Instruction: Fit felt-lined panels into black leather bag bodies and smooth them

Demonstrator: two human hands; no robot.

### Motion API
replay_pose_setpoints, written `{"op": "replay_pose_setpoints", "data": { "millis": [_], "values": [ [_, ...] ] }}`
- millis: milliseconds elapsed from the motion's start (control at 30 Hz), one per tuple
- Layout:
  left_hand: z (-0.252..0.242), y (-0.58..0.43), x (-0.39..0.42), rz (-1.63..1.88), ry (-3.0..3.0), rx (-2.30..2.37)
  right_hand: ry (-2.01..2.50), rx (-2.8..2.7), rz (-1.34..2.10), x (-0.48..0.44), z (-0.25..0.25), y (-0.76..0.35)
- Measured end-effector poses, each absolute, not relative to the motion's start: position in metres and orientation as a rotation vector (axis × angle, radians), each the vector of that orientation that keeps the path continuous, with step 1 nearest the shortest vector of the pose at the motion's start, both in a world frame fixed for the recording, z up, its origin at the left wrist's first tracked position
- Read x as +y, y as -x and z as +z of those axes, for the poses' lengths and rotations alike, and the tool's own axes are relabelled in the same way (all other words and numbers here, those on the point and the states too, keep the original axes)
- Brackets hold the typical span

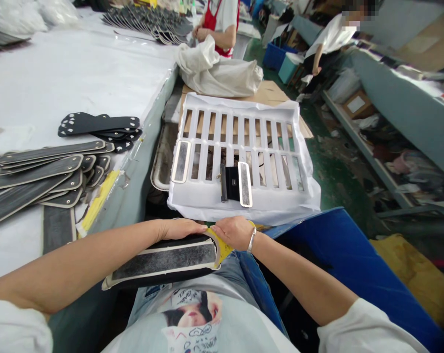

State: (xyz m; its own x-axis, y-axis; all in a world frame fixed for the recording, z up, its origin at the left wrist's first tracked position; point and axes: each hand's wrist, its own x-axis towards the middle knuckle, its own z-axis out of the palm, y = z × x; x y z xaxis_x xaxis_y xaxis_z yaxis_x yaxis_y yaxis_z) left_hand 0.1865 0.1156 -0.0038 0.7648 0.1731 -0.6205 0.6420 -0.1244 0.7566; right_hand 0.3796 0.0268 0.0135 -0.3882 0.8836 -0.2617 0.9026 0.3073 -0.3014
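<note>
A long dark panel with pale edging (166,262), apparently a bag part, is held level in front of my body. My left hand (183,228) grips its far side near the right end, with the fingertips partly hidden. Closed at that same end is my right hand (234,232), pressing on a yellow piece (224,247) that curves around the panel's end. The two hands almost touch. Beyond them, a white slatted rack (214,189) carries a dark pale-edged strip (181,162), another such strip (245,184) and a black piece with a label (232,182).
On the white table (78,73) at left lie stacked dark strips (34,176) and black pieces with white patches (97,125). A blue bin (339,250) stands at my right. A cloth bundle (222,73) lies behind the rack. Two people (222,24) are farther back.
</note>
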Motion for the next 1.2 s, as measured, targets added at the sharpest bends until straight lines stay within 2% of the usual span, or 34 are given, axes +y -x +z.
{"op": "replay_pose_setpoints", "data": {
  "millis": [300,500,633,767,867,1000,1200],
  "values": [
    [0.011,-0.190,0.105,-0.392,-1.754,0.376,-1.686,2.488,-0.779,0.017,0.012,-0.378],
    [0.019,-0.192,0.089,-0.516,-1.958,0.511,-1.756,2.376,-0.735,-0.006,0.020,-0.375],
    [0.022,-0.189,0.086,-0.512,-2.047,0.551,-1.825,2.385,-0.821,-0.009,0.023,-0.375],
    [0.027,-0.190,0.092,-0.501,-2.030,0.525,-1.883,2.391,-1.335,-0.005,0.028,-0.389],
    [0.027,-0.195,0.094,-0.471,-2.030,0.563,-2.134,2.247,-1.767,-0.014,0.025,-0.408],
    [0.027,-0.203,0.094,-0.498,-2.041,0.593,-2.481,1.689,-2.109,-0.044,0.006,-0.428],
    [0.034,-0.201,0.077,-0.479,-2.159,0.622,-2.355,0.947,-2.672,-0.088,-0.016,-0.427]
  ]
}}
